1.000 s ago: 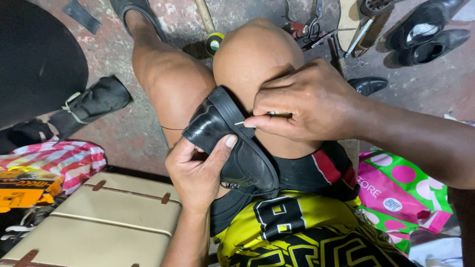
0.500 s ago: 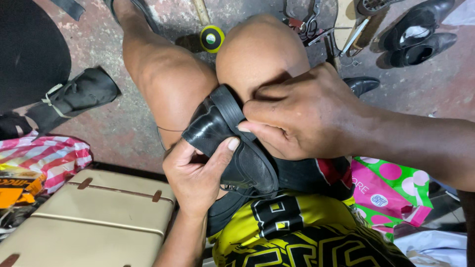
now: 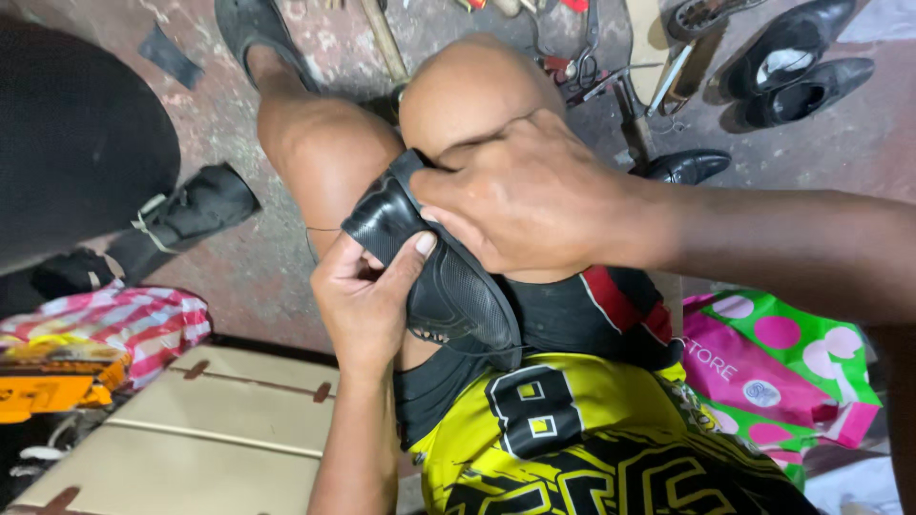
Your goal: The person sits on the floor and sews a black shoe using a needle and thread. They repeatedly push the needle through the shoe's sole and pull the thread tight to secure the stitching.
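A black leather shoe with a ribbed rubber sole (image 3: 434,262) lies wedged between the person's bare knees, toe pointing away, sole turned up and to the right. The left hand (image 3: 367,300) cups the shoe from below, fingers curled round its upper and the thumb pressed flat against the toe edge, so the hand is closed on it. The right hand (image 3: 525,195) comes over from the right and lies on top of the shoe against the right knee, fingers bent and pinched together at the sole's rim; whether anything thin sits between those fingertips cannot be told.

The floor is rough, stained pinkish-grey concrete (image 3: 239,257). On it, at the top right, stand a pair of glossy black dress shoes (image 3: 797,62), with a single black shoe (image 3: 682,167) nearer the knee and a scatter of metal hand tools (image 3: 592,72) beside it. A black strapped boot (image 3: 186,215) lies to the left. A cream hard case with brown straps (image 3: 219,420) sits at lower left, a striped pink-and-white bag (image 3: 124,324) next to it, and a green plastic bag with pink dots (image 3: 782,381) at right
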